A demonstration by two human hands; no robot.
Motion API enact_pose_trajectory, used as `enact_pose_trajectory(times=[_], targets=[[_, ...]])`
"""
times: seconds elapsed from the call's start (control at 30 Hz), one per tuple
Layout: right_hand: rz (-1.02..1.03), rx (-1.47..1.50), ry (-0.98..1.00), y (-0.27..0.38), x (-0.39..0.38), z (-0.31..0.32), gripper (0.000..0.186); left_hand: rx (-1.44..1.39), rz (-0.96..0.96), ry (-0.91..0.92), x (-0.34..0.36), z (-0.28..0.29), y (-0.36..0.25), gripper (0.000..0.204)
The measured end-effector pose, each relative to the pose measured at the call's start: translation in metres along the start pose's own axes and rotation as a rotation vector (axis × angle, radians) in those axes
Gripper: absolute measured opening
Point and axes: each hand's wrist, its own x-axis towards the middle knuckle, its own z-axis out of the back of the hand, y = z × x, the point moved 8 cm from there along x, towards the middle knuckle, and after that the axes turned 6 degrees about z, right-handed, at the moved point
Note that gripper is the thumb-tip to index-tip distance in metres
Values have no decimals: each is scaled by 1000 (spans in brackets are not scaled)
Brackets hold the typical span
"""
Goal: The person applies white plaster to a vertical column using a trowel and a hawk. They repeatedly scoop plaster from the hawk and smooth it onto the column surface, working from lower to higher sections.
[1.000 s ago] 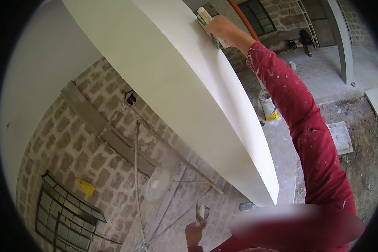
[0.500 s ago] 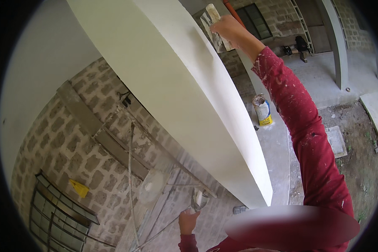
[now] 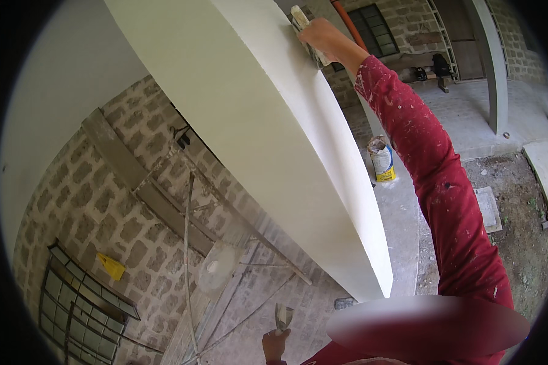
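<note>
My right hand (image 3: 327, 42) grips a plaster-smeared trowel (image 3: 299, 18) with a pale handle, held against the upper white face of a tall beam-like smooth surface (image 3: 243, 134). My red, paint-spattered sleeve reaches up to it along the right side of the picture. Low in the middle, my left hand (image 3: 276, 344) is closed on a putty knife (image 3: 283, 316), its blade pointing up, below and left of the white structure's narrow lower end.
Metal scaffold poles (image 3: 190, 219) stand at lower left by a stone-block wall (image 3: 128, 194) with a barred window (image 3: 82, 307). A bucket (image 3: 382, 163) sits on the walkway at right, near a grey post (image 3: 493, 91), a dirt strip (image 3: 517, 194) and black objects (image 3: 439, 67) by the far wall.
The right hand shifted right off the white face, then came back left onto it with the trowel. My left hand rose slightly, then dropped lower, still holding the knife.
</note>
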Motion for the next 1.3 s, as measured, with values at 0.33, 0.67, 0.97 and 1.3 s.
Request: enact_pose_trajectory(times=[0.33, 0.67, 0.97, 1.3], targets=[[299, 16, 233, 115, -154, 12, 42, 124, -13, -24, 73, 16, -55, 60], [-21, 89, -27, -21, 12, 23, 35, -59, -3, 26, 72, 1, -101, 61], [310, -272, 137, -19, 49, -7, 38, -38, -71, -68, 29, -19, -20, 55], [513, -35, 60, 130, -118, -2, 42, 485, -427, -66, 45, -30, -9, 16]])
